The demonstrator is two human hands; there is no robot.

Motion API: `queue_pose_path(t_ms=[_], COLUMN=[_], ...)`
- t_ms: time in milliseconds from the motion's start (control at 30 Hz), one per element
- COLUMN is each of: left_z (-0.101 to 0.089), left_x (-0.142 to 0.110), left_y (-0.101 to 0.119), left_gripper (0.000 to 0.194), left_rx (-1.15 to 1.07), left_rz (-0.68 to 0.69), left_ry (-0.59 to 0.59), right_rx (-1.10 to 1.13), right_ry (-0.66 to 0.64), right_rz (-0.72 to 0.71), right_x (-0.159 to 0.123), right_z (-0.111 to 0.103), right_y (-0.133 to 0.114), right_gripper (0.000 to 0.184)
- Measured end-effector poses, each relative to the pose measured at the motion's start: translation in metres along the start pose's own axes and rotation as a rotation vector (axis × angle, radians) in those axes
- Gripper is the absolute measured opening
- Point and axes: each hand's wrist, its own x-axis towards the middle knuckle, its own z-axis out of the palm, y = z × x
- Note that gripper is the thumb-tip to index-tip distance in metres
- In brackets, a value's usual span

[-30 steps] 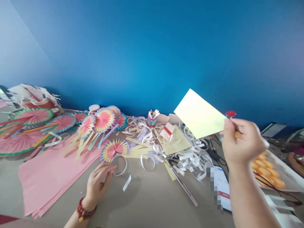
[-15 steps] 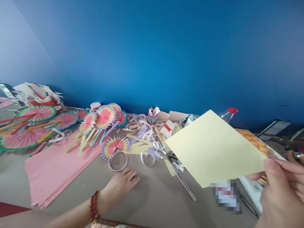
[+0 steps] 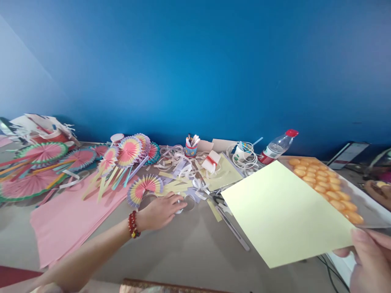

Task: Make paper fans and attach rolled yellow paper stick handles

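Note:
My right hand (image 3: 368, 258), partly cut off by the right edge, pinches one corner of a square sheet of pale yellow paper (image 3: 287, 215). The sheet hangs tilted over the table's right side. Further left, my left hand (image 3: 161, 211), with a red bead bracelet at its wrist, reaches across the table. Its fingertips close on the left edge of a thin roll of tape (image 3: 190, 202), with a white bit between them. A second roll of tape (image 3: 146, 201) is partly covered by this hand. Just behind lies a half-opened pleated paper fan (image 3: 145, 188).
Pink sheets (image 3: 73, 219) and finished paper fans (image 3: 130, 151) lie left. Paper scraps (image 3: 175, 158), a pen cup (image 3: 191, 149) and a utility knife (image 3: 233, 230) occupy the middle. A bottle (image 3: 277, 147) and a tray of orange pieces (image 3: 322, 183) stand right. Another person's hand (image 3: 378, 193) shows far right.
The yellow sheet came down and right with my right hand, uncovering the bottle. My left hand left the nearer tape roll and moved right to the other one.

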Motion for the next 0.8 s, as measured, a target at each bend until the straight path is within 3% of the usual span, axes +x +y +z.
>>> queue_pose_path(t_ms=[100,167,267,400,500,633,800], left_z=[0.011,0.015,0.002,-0.038,-0.056,-0.052,-0.040], left_x=[0.004,0.011,0.026,0.037,0.030,0.014,0.014], left_y=[0.013,0.015,-0.003,-0.048,-0.062,-0.052,-0.060], left_gripper=[0.031,0.019,0.017,0.035,0.041,0.031,0.033], left_rx=[0.131,0.179,0.191,0.248,0.251,0.193,0.191], left_rz=[-0.004,-0.008,-0.006,-0.195,-0.286,-0.273,-0.303], left_ry=[-0.053,-0.059,-0.025,0.167,0.311,0.428,0.494], right_rx=[-0.019,-0.004,0.016,0.083,0.060,0.044,0.086], right_ry=[0.096,0.066,0.045,-0.120,-0.293,-0.474,-0.540], right_rz=[0.108,0.135,0.169,0.293,0.355,0.359,0.307], right_x=[-0.016,-0.025,-0.032,-0.039,-0.048,-0.062,-0.066], right_z=[0.015,0.023,0.029,0.027,0.027,0.031,0.041], right_y=[-0.029,-0.048,-0.063,-0.048,-0.026,-0.010,-0.012], right_gripper=[0.015,0.013,0.013,0.024,0.032,0.034,0.030])
